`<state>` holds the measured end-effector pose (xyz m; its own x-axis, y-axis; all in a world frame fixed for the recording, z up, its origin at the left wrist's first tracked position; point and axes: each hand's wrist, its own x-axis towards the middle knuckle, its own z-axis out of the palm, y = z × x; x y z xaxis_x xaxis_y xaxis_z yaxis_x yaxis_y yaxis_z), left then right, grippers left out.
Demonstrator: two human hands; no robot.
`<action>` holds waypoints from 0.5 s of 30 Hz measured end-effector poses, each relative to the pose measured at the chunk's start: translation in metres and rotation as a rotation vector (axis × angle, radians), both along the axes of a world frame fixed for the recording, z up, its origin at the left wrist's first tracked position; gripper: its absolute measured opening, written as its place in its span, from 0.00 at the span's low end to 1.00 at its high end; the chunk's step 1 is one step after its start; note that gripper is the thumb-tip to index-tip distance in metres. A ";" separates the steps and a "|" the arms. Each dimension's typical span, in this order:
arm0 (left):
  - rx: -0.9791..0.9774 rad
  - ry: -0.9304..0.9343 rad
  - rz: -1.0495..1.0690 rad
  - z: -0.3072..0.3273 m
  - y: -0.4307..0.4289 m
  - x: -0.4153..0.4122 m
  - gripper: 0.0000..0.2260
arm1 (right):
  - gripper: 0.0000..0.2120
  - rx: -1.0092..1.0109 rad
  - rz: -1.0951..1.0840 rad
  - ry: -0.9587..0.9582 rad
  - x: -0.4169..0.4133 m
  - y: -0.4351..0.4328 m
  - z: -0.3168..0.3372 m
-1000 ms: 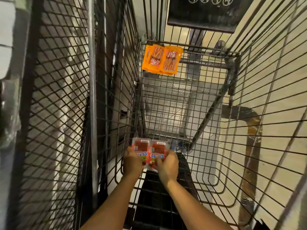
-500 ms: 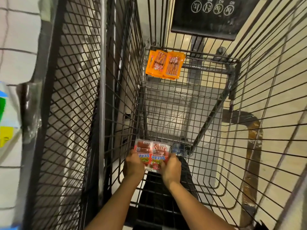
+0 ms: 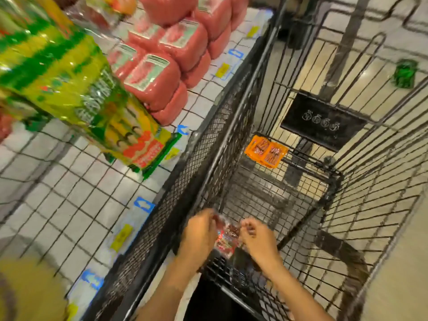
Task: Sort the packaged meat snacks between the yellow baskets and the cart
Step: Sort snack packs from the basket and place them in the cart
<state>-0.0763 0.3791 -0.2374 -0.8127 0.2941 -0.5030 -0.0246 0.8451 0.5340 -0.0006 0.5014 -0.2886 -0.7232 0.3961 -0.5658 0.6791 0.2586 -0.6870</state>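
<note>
A red packaged meat snack (image 3: 226, 237) sits low inside the black wire cart (image 3: 333, 181), blurred by motion. My left hand (image 3: 198, 232) holds its left edge with curled fingers. My right hand (image 3: 257, 239) pinches its right edge from the other side. Two orange snack packs (image 3: 266, 151) lie at the far end of the cart floor, well beyond both hands. A yellow rim, perhaps a basket (image 3: 25, 288), shows blurred at the bottom left corner.
A white wire shelf (image 3: 69, 200) runs along the cart's left side. On it stand pink meat loaves (image 3: 166, 54) and a yellow-green bag (image 3: 76, 89). A black sign plate (image 3: 322, 121) hangs on the cart's far wall. Beige floor lies to the right.
The view has swung up and left, so the shelf with its goods now shows. Both hands still hold the red pack low in the cart.
</note>
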 end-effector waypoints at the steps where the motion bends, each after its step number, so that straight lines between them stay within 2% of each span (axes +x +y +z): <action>1: 0.039 0.103 0.020 0.025 -0.008 0.007 0.11 | 0.06 0.029 0.036 0.079 -0.004 0.000 0.026; 4: 0.100 0.380 0.148 0.102 -0.044 0.029 0.12 | 0.09 0.112 0.164 0.378 -0.020 -0.012 0.108; 6: 0.137 0.586 0.224 0.155 -0.076 0.044 0.10 | 0.10 0.096 0.258 0.577 -0.035 -0.034 0.161; 9: 0.046 0.934 0.280 0.218 -0.134 0.065 0.11 | 0.08 0.034 0.468 0.796 -0.055 -0.084 0.232; 12: -0.120 1.045 0.374 0.254 -0.202 0.089 0.14 | 0.07 0.051 0.756 0.991 -0.065 -0.146 0.282; 15: -0.277 1.012 0.475 0.260 -0.272 0.113 0.17 | 0.11 0.103 1.020 1.085 -0.072 -0.206 0.303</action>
<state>0.0369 0.1066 0.0224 -0.8804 -0.1685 0.4432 -0.0379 0.9568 0.2884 -0.0727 0.2956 0.0141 -0.7457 -0.5226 0.4133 -0.6359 0.3730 -0.6756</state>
